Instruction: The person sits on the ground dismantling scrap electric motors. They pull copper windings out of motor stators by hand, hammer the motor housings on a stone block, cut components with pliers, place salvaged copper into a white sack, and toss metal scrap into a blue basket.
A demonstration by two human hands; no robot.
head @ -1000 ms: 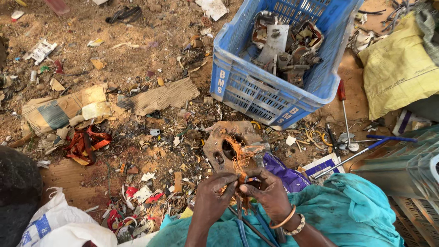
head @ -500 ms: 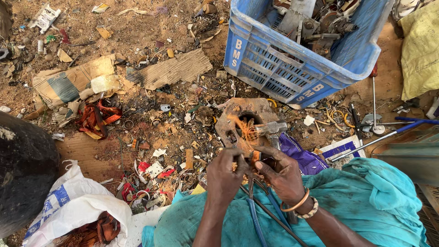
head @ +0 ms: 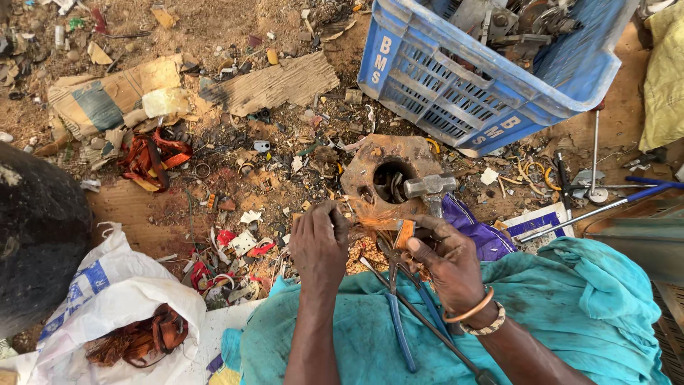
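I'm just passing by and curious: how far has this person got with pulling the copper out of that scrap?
Some looks done: a white sack at the left already holds a tangle of copper wire. In hand: the left hand and right hand tug copper strands beside the rusty motor housing, pliers on the lap. Left: the blue crate still holds metal parts.

You see bright, even daylight with soft, short shadows. Focus stays sharp; edges bend slightly from the wide lens.
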